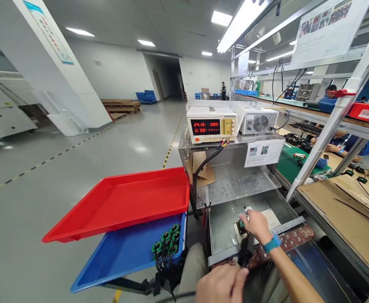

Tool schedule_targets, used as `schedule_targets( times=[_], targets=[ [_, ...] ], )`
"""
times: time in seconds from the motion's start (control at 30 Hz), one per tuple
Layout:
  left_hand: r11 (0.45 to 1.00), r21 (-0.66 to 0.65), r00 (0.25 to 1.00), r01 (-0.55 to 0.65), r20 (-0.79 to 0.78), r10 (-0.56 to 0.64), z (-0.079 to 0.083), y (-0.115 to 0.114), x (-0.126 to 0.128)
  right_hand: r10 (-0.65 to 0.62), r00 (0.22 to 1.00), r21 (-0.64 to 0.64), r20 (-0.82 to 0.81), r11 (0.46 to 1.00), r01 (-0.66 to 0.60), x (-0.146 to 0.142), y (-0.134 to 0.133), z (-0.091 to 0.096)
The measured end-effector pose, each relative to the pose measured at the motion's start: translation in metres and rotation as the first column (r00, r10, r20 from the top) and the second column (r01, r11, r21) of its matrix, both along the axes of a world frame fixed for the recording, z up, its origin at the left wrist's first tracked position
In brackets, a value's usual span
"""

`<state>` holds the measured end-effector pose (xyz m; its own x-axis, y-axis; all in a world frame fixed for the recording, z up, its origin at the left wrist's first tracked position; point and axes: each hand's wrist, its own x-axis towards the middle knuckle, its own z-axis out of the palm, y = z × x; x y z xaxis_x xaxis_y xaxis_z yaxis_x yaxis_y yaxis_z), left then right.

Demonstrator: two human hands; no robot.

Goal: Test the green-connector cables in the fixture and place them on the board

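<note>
My right hand (256, 224) reaches forward over a metal tray (222, 219) and pinches a small green-and-black connector part (241, 225) resting on a white fixture pad (271, 219). A blue watch band sits on that wrist. My left hand (222, 284) is low at the frame's bottom, fingers curled around a black cable (245, 254) that runs up toward the part. A bunch of similar green-capped connectors (166, 244) with black leads lies at the right edge of the blue tray (121, 256).
A red tray (121, 202) sits stacked above the blue one. A power supply (210, 124) with red digits and a fan unit (258, 122) stand on the metal shelf. Other people's hands work at a bench on the right (345, 147). Open factory floor lies left.
</note>
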<state>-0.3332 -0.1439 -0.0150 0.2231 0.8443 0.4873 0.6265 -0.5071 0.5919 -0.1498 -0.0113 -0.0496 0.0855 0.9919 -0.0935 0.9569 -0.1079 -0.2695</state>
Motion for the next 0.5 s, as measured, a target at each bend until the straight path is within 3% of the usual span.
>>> schedule_targets(
  times=[0.03,0.07,0.1,0.17,0.2,0.23,0.3,0.4,0.43,0.47,0.5],
  targets=[
    [0.984,0.138,0.988,0.117,-0.119,-0.101,0.002,0.004,0.011,0.093,0.988,-0.019,-0.126,0.995,-0.096,0.003,-0.006,0.008],
    [0.951,0.195,0.958,0.242,-0.204,-0.202,0.001,0.006,0.024,0.192,0.934,-0.058,-0.302,0.974,-0.219,0.005,-0.012,0.016],
    [0.92,0.173,0.923,0.352,-0.227,-0.31,-0.005,0.008,0.038,0.263,0.825,-0.097,-0.501,0.93,-0.355,0.007,-0.019,0.022],
    [0.83,-0.054,0.83,0.555,-0.017,-0.557,-0.024,0.008,0.067,0.225,0.533,-0.144,-0.816,0.813,-0.564,0.008,-0.033,0.03],
    [0.735,-0.179,0.757,0.654,0.183,-0.628,-0.037,0.005,0.081,0.143,0.427,-0.169,-0.893,0.774,-0.611,0.008,-0.04,0.031],
    [0.632,-0.255,0.678,0.731,0.368,-0.636,-0.051,0.002,0.094,0.056,0.355,-0.193,-0.933,0.755,-0.626,0.006,-0.048,0.031],
    [0.513,-0.31,0.591,0.8,0.549,-0.591,-0.074,-0.006,0.111,-0.074,0.265,-0.221,-0.961,0.779,-0.586,0.003,-0.064,0.028],
    [0.477,-0.331,0.575,0.814,0.579,-0.579,-0.094,-0.016,0.113,-0.104,0.195,-0.184,-0.975,0.869,-0.46,-0.001,-0.087,0.022],
    [0.496,-0.322,0.584,0.806,0.57,-0.578,-0.096,-0.017,0.106,-0.083,0.187,-0.156,-0.979,0.896,-0.415,-0.001,-0.095,0.021],
    [0.556,-0.302,0.618,0.774,0.553,-0.559,-0.096,-0.018,0.097,-0.055,0.189,-0.125,-0.98,0.917,-0.38,0.0,-0.103,0.019],
    [0.658,-0.278,0.682,0.699,0.535,-0.499,-0.094,-0.019,0.085,-0.029,0.196,-0.098,-0.98,0.931,-0.352,0.001,-0.11,0.018]
  ],
)
